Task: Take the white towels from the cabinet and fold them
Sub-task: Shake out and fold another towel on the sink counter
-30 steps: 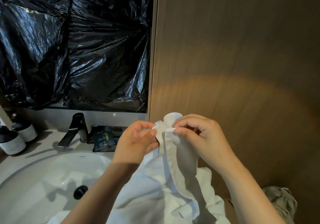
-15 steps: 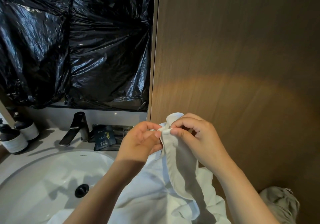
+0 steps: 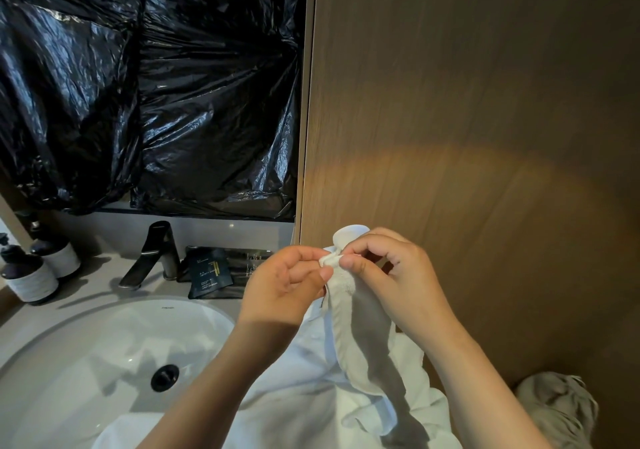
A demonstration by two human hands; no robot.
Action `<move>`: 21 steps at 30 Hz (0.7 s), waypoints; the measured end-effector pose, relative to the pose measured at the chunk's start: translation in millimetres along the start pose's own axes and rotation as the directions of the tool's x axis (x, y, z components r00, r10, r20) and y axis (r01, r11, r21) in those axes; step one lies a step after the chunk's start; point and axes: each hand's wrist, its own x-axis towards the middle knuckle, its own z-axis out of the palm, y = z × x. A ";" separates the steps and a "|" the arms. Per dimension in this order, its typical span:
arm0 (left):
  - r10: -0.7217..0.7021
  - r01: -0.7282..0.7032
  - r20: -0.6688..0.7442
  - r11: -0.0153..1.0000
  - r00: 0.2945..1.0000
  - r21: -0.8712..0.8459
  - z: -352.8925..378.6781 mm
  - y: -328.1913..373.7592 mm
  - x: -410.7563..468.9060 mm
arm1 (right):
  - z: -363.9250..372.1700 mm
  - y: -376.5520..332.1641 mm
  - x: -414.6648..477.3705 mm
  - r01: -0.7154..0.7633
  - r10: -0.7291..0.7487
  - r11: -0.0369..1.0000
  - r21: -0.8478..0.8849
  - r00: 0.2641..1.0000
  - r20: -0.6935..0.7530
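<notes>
A white towel (image 3: 360, 337) hangs in front of me, its hemmed edge bunched between both hands, the rest draping down over the sink's right side. My left hand (image 3: 287, 285) pinches the edge at the top from the left. My right hand (image 3: 394, 275) pinches the same edge from the right, fingers curled, with a small loop of towel sticking up above it. The two hands nearly touch. The towel's lower part runs out of view at the bottom.
A white round sink (image 3: 104, 355) with a dark drain lies at the lower left, a dark faucet (image 3: 152, 254) behind it. Two dark bottles (image 3: 34, 272) stand at far left. A wooden panel (image 3: 467, 119) fills the right; black plastic (image 3: 149, 84) covers the back wall. Grey cloth (image 3: 557, 410) lies bottom right.
Both hands have drawn a little closer on the towel's edge, bunching it tighter. The view has shifted slightly to the left.
</notes>
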 end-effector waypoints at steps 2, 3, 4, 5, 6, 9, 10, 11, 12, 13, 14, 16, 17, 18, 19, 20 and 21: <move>0.020 -0.019 -0.044 1.000 0.999 0.008 3.2 -1.4 -0.7 | -0.1 0.7 -0.4 0.000 0.000 1.000 0.001 1.000 -0.006; 0.032 -0.031 -0.063 0.999 0.997 0.016 4.8 -2.3 -1.3 | -0.2 1.0 -0.5 -0.001 0.001 1.000 -0.001 1.000 -0.006; 0.050 -0.047 -0.083 0.998 0.995 0.032 6.4 -2.9 -1.6 | -0.3 0.9 -0.3 -0.003 0.003 1.000 -0.005 1.000 -0.005; 0.070 -0.065 -0.102 0.996 0.992 0.056 7.5 -3.4 -1.9 | -0.5 1.0 -0.1 -0.002 0.002 1.000 -0.009 1.000 -0.005; 0.091 -0.081 -0.120 0.993 0.989 0.080 8.5 -3.5 -1.7 | -0.7 1.0 0.2 0.003 -0.003 1.000 -0.015 1.000 -0.004; 0.143 -0.123 -0.162 0.984 0.976 0.128 10.5 0.2 -0.5 | -2.9 0.7 2.7 0.028 -0.028 0.999 -0.044 1.000 0.007; 0.159 -0.136 -0.167 0.981 0.973 0.140 10.8 3.3 0.6 | -3.6 0.3 4.2 0.035 -0.034 0.998 -0.048 0.999 0.011; 0.175 -0.150 -0.172 0.977 0.969 0.148 10.8 6.9 2.7 | -4.2 -0.2 6.1 0.041 -0.040 0.998 -0.053 0.999 0.014; 0.193 -0.166 -0.178 0.974 0.965 0.156 10.4 11.4 5.8 | -4.7 -0.9 8.7 0.050 -0.049 0.997 -0.066 0.999 0.012; 0.215 -0.184 -0.184 0.968 0.959 0.171 9.6 16.7 10.0 | -5.2 -2.1 11.9 0.063 -0.063 0.994 -0.089 0.998 0.005; 0.240 -0.204 -0.187 0.960 0.953 0.194 8.4 23.1 14.7 | -6.1 -3.9 15.5 0.080 -0.081 0.990 -0.113 0.997 -0.005; 0.293 -0.246 -0.181 0.938 0.939 0.245 5.9 38.9 25.4 | -9.1 -8.1 22.9 0.120 -0.124 0.985 -0.122 0.992 -0.027; 0.316 -0.263 -0.177 0.926 0.932 0.270 4.4 47.9 31.2 | -11.0 -10.5 26.6 0.130 -0.135 0.985 -0.112 0.990 -0.036; 0.333 -0.274 -0.176 0.916 0.926 0.293 2.4 57.3 36.7 | -13.0 -13.4 29.8 0.126 -0.130 0.987 -0.099 0.991 -0.040; 0.347 -0.282 -0.177 0.908 0.921 0.311 0.3 66.7 42.1 | -15.1 -17.0 33.0 0.113 -0.117 0.990 -0.083 0.992 -0.041; 0.357 -0.286 -0.178 0.899 0.917 0.331 -2.2 75.7 47.0 | -16.9 -20.5 35.7 0.104 -0.106 0.993 -0.063 0.994 -0.037; 0.365 -0.287 -0.173 0.889 0.915 0.358 -4.5 83.5 51.4 | -18.1 -23.5 38.1 0.103 -0.105 0.994 -0.043 0.994 -0.029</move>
